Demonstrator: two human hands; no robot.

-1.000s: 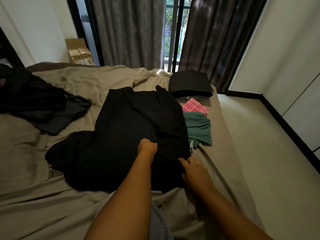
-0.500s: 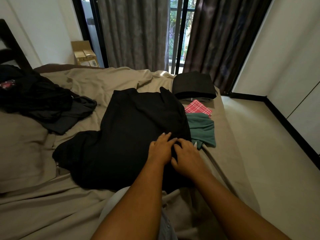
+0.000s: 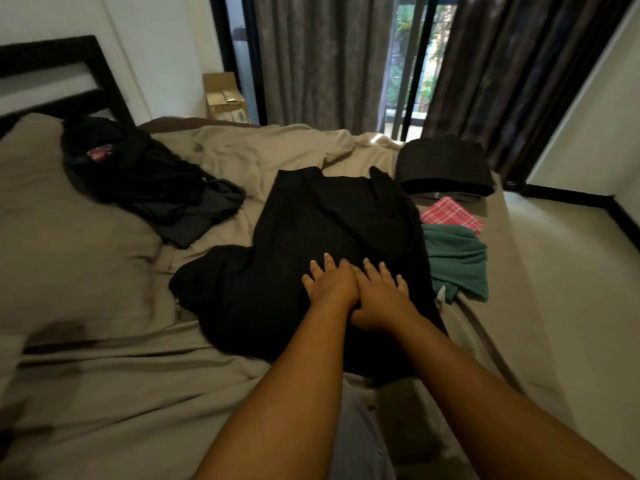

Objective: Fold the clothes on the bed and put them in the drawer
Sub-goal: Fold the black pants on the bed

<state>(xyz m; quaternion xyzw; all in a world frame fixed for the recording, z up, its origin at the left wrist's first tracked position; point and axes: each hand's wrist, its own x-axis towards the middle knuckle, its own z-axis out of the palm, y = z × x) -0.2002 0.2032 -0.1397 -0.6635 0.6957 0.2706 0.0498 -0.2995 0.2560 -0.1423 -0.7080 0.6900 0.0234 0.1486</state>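
We see matt black cloth in the garment (image 3: 322,230), a rumpled matt taupe sheet on the bed (image 3: 104,393), and a box (image 3: 225,98) of what looks like cardboard.

The black garment (image 3: 329,237) is plain, with no pattern. The bed sheet (image 3: 104,393) under it is a flat taupe, and the pillow (image 3: 69,237) to its left is the same taupe. Beyond it to the left, the heap of clothes (image 3: 145,181) is black mixed with dark grey, with one small pink-patterned patch. Just right of the black garment, the teal green garment (image 3: 457,258) is plain. Past that, the cloth (image 3: 450,214) is pinkish red crossed by a white check, and the folded stack (image 3: 445,164) is black. Behind the black garment the curtains (image 3: 322,57) are grey-brown, the right one darker. The cardboard box (image 3: 223,97) is tan, the headboard (image 3: 52,64) black, the walls (image 3: 156,46) white, and the floor (image 3: 571,306) pale cream.
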